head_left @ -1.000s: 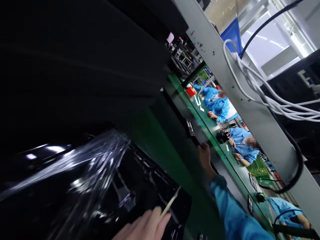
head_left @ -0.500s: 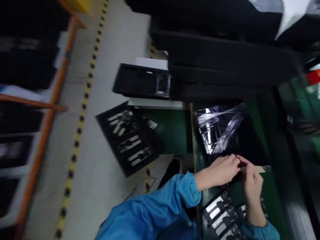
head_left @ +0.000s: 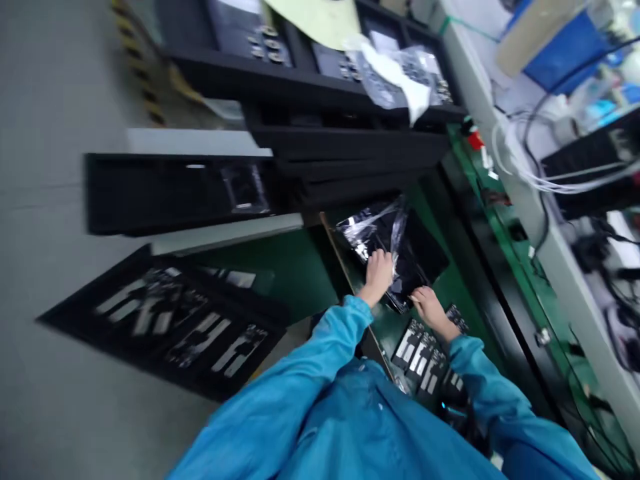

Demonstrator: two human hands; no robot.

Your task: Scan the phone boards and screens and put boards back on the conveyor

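Observation:
A black tray partly wrapped in shiny clear film (head_left: 367, 230) lies on the green bench (head_left: 440, 220). My left hand (head_left: 379, 272) is closed on the film at the tray's near left side. To its right, my right hand (head_left: 426, 305) has its fingers pressed together at the near edge of the black tray; what they pinch is too small to make out. Just below the hands, several black parts with silver strips (head_left: 420, 353) lie in a row on the bench.
At the left, a black foam tray (head_left: 200, 373) holds more silver-striped parts. A long black tray (head_left: 175, 193) and stacked black trays (head_left: 360, 153) stand behind. Small bagged parts (head_left: 395, 73) sit on the top tray. Cables (head_left: 543, 180) run along the right.
The view has swung toward the right side of the bench. My hands have moved apart; my left hand is now on the film, my right at the tray's near edge. The tan strip no longer shows.

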